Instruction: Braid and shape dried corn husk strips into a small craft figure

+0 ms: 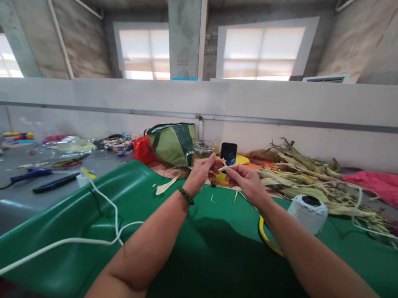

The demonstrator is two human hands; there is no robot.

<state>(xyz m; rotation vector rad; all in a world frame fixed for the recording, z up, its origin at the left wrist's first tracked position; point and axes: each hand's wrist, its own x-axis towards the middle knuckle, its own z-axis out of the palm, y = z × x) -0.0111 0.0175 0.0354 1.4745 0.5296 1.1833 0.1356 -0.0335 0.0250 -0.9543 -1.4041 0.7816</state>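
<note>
My left hand point(203, 171), with a dark green bead bracelet point(186, 195) on its wrist, is closed on a small pale strip point(223, 168). Close beside it on the right, my right hand point(243, 178) pinches the same pale piece between thumb and finger. Both hands are raised over the far edge of the green sheet point(216, 229). Right behind them are a glass mug point(204, 149) and an upright phone point(229, 153). A pale husk piece point(167, 185) lies on the sheet to the left.
Dried husks point(296, 175) are piled at the right, by a white spool point(308, 214) and pink cloth point(392, 188). A green bag point(173, 145) stands at the back. White cord point(68, 241) crosses the left side; a yellow ring point(268, 239) lies under my right forearm.
</note>
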